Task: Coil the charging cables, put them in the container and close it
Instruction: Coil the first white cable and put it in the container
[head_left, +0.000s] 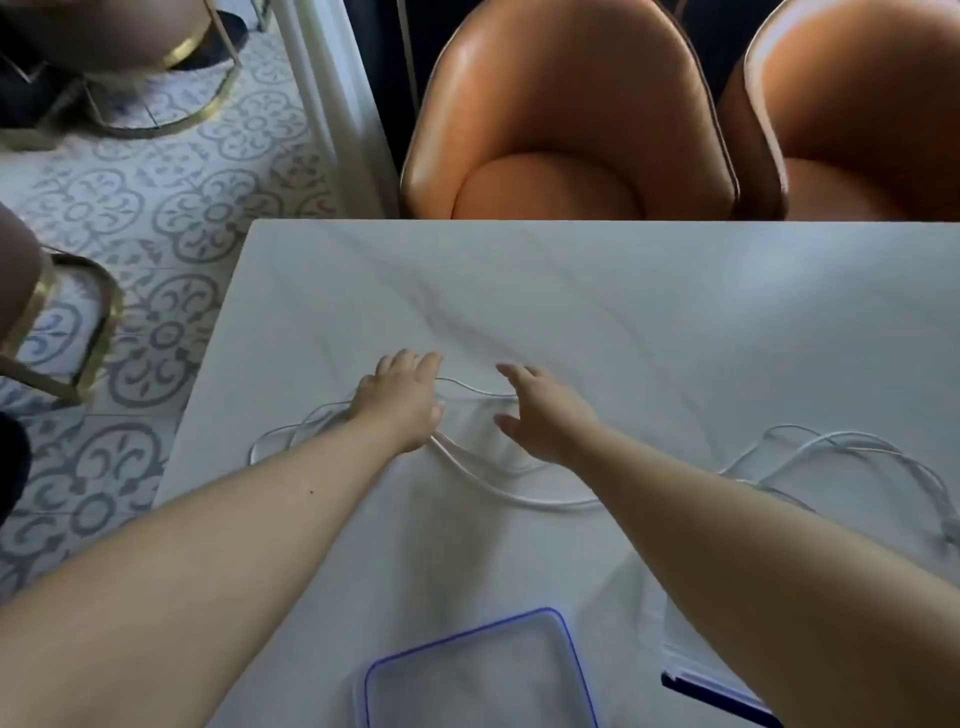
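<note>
Under left hand, white cable partly hidden

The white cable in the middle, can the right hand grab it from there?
Probably yes. The right hand hovers open just above the white cable loop on the table, with nothing between them. The left hand already rests on the same cable, but leaves the right part free.
</note>
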